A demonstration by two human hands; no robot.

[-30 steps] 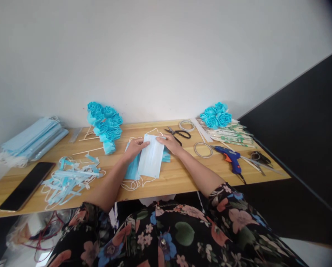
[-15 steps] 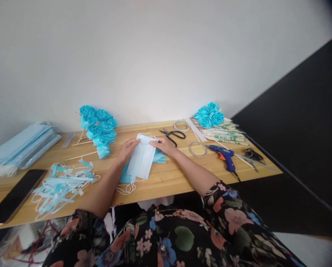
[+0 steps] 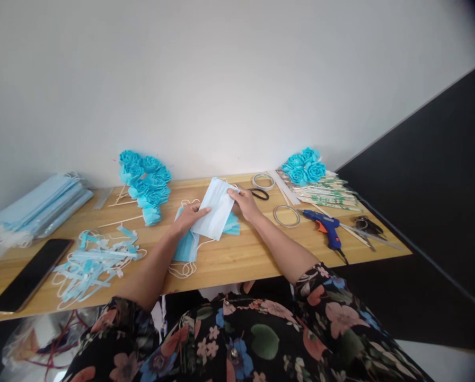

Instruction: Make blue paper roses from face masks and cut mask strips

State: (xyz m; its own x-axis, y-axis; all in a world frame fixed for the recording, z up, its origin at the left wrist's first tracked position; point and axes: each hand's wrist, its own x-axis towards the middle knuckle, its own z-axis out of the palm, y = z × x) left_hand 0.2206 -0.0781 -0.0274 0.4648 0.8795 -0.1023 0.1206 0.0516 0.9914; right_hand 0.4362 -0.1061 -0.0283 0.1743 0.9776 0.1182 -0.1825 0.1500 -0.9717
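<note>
A pale blue face mask is held up over the table between both hands, tilted to the right at its top. My left hand pinches its left edge with the thumb on the near face. At the upper right corner, my right hand grips it between thumb and fingers. Under and beside my left hand lies another blue mask with white ear loops. Bright blue cut material shows behind the held mask. Scissors with black handles lie beyond my right hand, their blades hidden.
Blue fabric flowers and a second bunch stand along the wall. Left are a mask stack, cut strips and a phone. Right lie a blue glue gun, a wire ring, a tape roll and wrapped sticks.
The held mask has moved up and right and tilted more. My left hand has slid lower along its edge, and more of the mask lying below shows. The view has shifted slightly.
</note>
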